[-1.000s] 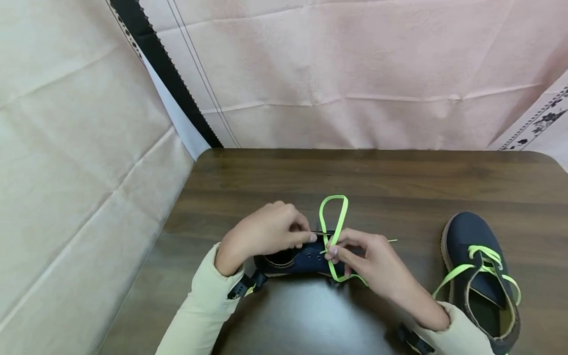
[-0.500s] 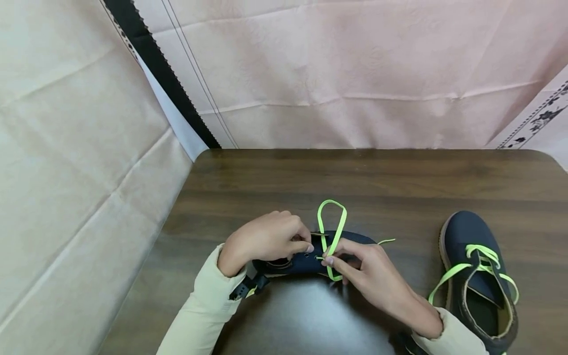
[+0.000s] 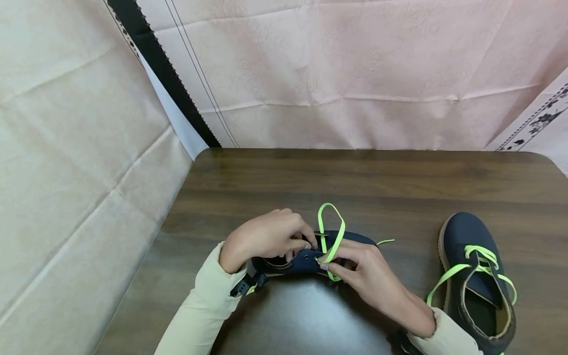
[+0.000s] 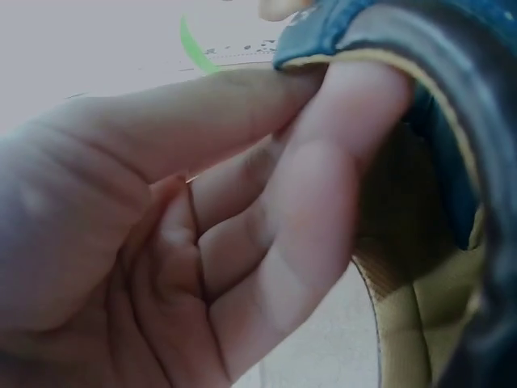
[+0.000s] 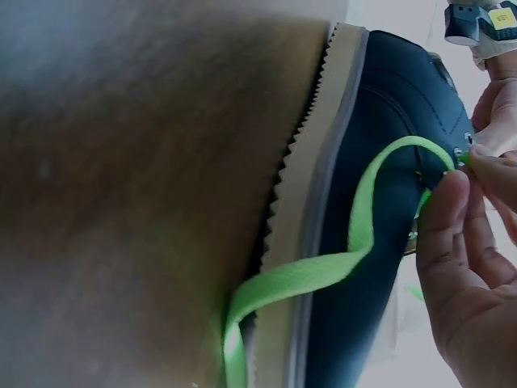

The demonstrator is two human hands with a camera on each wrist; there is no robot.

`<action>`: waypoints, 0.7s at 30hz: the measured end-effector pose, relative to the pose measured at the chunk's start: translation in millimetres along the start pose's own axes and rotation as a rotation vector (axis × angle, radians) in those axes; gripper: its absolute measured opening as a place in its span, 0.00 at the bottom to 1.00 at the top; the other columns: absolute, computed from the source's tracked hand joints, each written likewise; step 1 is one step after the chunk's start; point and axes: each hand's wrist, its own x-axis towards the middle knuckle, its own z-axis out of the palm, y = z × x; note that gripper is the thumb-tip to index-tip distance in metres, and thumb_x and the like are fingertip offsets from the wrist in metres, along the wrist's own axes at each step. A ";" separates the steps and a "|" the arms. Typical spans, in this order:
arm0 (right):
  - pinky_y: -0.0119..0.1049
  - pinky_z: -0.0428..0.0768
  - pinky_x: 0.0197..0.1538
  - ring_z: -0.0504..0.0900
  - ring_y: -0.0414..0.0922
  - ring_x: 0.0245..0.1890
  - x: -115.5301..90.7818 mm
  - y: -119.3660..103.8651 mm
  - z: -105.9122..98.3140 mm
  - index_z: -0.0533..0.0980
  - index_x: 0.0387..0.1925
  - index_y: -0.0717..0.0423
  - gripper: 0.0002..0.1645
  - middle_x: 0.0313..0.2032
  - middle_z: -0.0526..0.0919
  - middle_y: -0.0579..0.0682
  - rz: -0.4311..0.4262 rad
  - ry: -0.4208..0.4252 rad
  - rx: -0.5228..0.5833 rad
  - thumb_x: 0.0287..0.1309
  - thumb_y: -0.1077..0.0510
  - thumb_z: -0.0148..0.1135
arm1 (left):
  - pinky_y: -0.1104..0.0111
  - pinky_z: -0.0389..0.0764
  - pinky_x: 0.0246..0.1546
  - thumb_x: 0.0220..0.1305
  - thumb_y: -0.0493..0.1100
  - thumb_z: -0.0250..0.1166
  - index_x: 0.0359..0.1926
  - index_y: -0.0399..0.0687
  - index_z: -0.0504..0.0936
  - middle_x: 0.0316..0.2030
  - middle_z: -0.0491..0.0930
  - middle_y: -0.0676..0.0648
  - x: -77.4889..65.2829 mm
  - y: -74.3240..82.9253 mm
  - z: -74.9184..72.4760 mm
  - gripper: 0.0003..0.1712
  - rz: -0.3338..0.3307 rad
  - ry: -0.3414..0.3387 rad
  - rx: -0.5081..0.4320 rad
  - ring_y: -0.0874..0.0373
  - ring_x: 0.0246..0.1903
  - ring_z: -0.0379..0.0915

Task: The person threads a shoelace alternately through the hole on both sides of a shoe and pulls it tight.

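A dark blue shoe (image 3: 306, 261) lies sideways on the table, its opening toward my left hand. My left hand (image 3: 271, 239) pinches the eyelet flap (image 4: 303, 40); in the left wrist view a finger reaches inside the collar and the thumb lies outside. With thumb and fingertips, my right hand (image 3: 374, 276) pinches a neon green shoelace (image 3: 342, 229) right at an eyelet. The lace stands up in a loop above the shoe. In the right wrist view, a slack length of the lace (image 5: 362, 214) crosses the shoe's side and pale sole (image 5: 300, 153). Fingertips hide the pinched end.
A second blue shoe (image 3: 472, 229), laced in the same green, stands on the right of the brown wooden table (image 3: 266, 180). A thin lace end (image 3: 386, 241) sticks out beyond the toe. Pale cloth (image 3: 355, 74) hangs behind the table.
The lace loop has become smaller and sunk lower. My right hand has shifted slightly left and down, closer to the eyelet. The left fingers have shifted slightly on the flap.
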 end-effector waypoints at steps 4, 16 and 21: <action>0.28 0.80 0.28 0.79 0.30 0.27 -1.1 3.6 2.2 0.87 0.36 0.42 0.10 0.32 0.83 0.36 -0.014 0.005 0.031 0.55 0.62 0.72 | 0.75 0.79 0.34 0.71 0.41 0.62 0.46 0.56 0.89 0.34 0.85 0.61 0.7 0.5 2.3 0.10 0.024 -0.017 0.024 0.65 0.19 0.81; 0.27 0.78 0.27 0.80 0.32 0.26 -2.8 7.4 3.9 0.85 0.37 0.40 0.11 0.38 0.82 0.36 -0.043 0.018 0.084 0.54 0.61 0.74 | 0.79 0.77 0.42 0.73 0.43 0.60 0.37 0.59 0.86 0.19 0.81 0.57 4.9 -2.2 4.2 0.09 0.080 -0.107 0.036 0.66 0.17 0.81; 0.29 0.77 0.27 0.77 0.34 0.26 -2.4 5.5 0.6 0.84 0.40 0.40 0.10 0.38 0.82 0.37 -0.022 -0.016 0.119 0.59 0.58 0.70 | 0.77 0.78 0.37 0.72 0.44 0.61 0.33 0.61 0.85 0.18 0.80 0.60 2.2 -1.4 4.3 0.10 0.066 -0.075 0.094 0.69 0.17 0.79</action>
